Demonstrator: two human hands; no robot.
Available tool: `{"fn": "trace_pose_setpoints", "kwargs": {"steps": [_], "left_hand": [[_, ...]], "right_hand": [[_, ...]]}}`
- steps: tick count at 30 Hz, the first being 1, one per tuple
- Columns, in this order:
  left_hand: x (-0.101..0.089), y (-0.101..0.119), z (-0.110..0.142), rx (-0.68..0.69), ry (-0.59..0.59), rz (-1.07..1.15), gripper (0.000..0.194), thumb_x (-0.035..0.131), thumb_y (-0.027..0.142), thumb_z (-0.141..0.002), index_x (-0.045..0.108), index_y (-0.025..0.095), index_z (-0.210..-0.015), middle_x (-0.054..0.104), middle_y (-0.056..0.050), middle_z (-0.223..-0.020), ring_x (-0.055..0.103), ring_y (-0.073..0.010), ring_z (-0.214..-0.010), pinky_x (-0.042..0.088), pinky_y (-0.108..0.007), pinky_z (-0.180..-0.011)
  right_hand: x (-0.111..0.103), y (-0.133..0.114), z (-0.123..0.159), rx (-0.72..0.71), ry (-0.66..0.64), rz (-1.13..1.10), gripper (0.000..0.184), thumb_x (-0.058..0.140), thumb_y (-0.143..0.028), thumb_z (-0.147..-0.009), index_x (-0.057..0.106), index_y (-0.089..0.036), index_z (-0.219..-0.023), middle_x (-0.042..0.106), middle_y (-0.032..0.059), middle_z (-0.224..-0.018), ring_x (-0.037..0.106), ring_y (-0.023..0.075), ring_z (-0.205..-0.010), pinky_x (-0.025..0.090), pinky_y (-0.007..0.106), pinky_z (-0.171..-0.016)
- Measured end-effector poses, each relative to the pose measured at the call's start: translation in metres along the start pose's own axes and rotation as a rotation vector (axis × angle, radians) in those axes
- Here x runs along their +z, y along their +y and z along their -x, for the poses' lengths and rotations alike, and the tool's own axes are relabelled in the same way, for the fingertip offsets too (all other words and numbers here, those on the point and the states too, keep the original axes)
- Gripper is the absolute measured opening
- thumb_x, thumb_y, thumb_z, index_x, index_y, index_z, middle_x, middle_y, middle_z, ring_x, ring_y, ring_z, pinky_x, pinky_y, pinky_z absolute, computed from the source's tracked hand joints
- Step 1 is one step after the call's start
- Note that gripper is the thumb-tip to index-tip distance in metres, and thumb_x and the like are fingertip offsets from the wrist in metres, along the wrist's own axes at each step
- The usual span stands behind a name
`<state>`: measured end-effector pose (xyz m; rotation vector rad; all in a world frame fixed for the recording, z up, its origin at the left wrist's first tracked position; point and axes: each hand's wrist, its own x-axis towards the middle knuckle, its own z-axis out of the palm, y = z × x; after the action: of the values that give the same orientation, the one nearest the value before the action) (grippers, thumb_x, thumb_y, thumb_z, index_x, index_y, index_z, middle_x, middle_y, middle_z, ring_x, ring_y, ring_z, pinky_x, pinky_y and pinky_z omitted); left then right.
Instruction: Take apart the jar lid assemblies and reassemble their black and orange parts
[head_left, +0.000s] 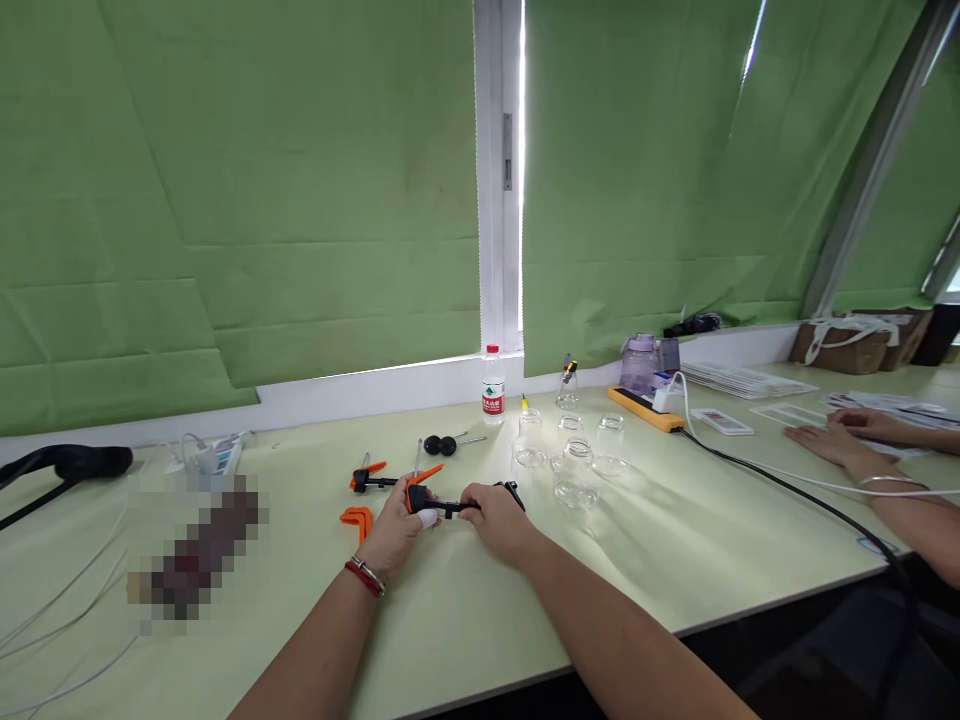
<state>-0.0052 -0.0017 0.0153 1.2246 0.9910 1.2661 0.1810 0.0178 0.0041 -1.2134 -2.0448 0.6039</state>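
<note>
Between my two hands is a black bar clamp with orange handles, held just above the table. My left hand grips its orange-and-black end, fingers closed round it. Closed on the black bar toward the other end is my right hand. A second orange-and-black clamp lies just behind my left hand. Left of that hand rests an angular orange piece. Two tools with round black handles and thin metal shafts lie farther back.
Several clear glass jars stand to the right of my hands. Behind are a water bottle and a pen holder. A power strip trails a black cable. Another person's hands rest over papers at right. Left, part is pixelated.
</note>
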Motion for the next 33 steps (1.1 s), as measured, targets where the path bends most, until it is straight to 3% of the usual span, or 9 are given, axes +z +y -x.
{"fn": "trace_pose_setpoints", "kwargs": {"steps": [15, 23, 28, 33], "left_hand": [[0.002, 0.004, 0.002, -0.081, -0.018, 0.045, 0.062, 0.072, 0.016, -0.058, 0.044, 0.023, -0.113, 0.053, 0.003, -0.086, 0.052, -0.0115, -0.077, 0.042, -0.025, -0.070], [-0.001, 0.001, 0.000, -0.135, 0.009, 0.060, 0.046, 0.073, 0.016, -0.055, 0.046, 0.022, -0.093, 0.055, 0.004, -0.083, 0.054, -0.0106, -0.073, 0.042, -0.025, -0.069], [-0.001, 0.000, -0.001, -0.141, 0.020, 0.102, 0.051, 0.070, 0.012, -0.056, 0.045, 0.022, -0.099, 0.055, 0.003, -0.083, 0.055, -0.0111, -0.072, 0.044, -0.027, -0.071], [-0.001, -0.002, -0.005, -0.033, 0.162, 0.051, 0.050, 0.067, 0.021, -0.065, 0.045, 0.024, -0.110, 0.057, -0.002, -0.094, 0.059, -0.0159, -0.088, 0.045, -0.028, -0.078]], "right_hand": [[0.012, 0.003, -0.002, 0.007, 0.037, -0.076, 0.013, 0.055, -0.015, -0.077, 0.067, -0.020, -0.083, 0.062, -0.0007, -0.068, 0.051, 0.0129, -0.064, 0.035, 0.022, -0.058], [0.015, 0.000, -0.001, -0.001, 0.027, -0.109, 0.013, 0.056, -0.015, -0.076, 0.067, -0.020, -0.081, 0.060, -0.0014, -0.065, 0.050, 0.0126, -0.061, 0.035, 0.022, -0.058], [0.016, -0.001, 0.001, -0.019, 0.028, -0.160, 0.014, 0.054, -0.016, -0.077, 0.066, -0.021, -0.083, 0.059, -0.0021, -0.064, 0.048, 0.0121, -0.059, 0.035, 0.022, -0.056], [0.020, -0.004, 0.004, -0.010, -0.045, -0.257, 0.023, 0.051, -0.013, -0.077, 0.065, -0.022, -0.092, 0.056, -0.0038, -0.061, 0.050, 0.0116, -0.054, 0.037, 0.022, -0.055]]}}
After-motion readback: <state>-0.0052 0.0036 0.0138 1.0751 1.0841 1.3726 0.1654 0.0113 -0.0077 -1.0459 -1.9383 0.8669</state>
